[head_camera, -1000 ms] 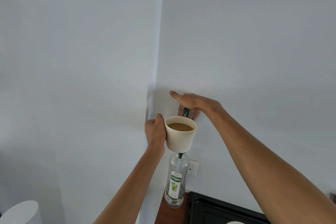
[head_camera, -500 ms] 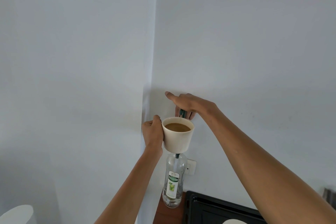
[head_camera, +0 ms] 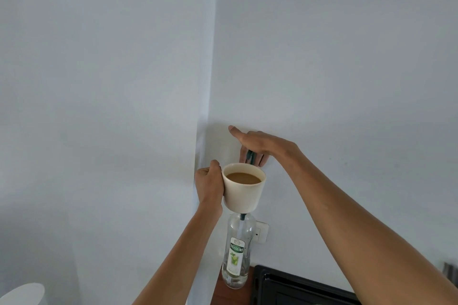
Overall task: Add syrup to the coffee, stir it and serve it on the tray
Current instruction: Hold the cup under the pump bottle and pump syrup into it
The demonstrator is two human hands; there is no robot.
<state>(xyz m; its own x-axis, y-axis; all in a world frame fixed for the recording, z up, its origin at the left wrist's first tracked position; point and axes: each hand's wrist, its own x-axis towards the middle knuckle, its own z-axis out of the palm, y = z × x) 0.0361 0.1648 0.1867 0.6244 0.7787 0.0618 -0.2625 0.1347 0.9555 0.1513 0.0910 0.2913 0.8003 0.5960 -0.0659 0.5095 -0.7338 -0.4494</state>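
**Cup under the syrup pump**

We grip the cup (head_camera: 244,187) of coffee (head_camera: 243,178) with the left hand (head_camera: 209,184), above the syrup bottle (head_camera: 236,252) standing on the surface (head_camera: 231,296). Our right hand (head_camera: 257,143) is pressed over the green pump head (head_camera: 250,157), fingers curled round it. Black tray (head_camera: 292,290) sits just right of the bottle

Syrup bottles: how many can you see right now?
1. The syrup bottle stands on the counter by the wall, directly under the cup in the left hand. Others may sit below the frame.

"TEISSEIRE" on the green-and-white label (head_camera: 236,256) of the clear syrup bottle (head_camera: 237,252).
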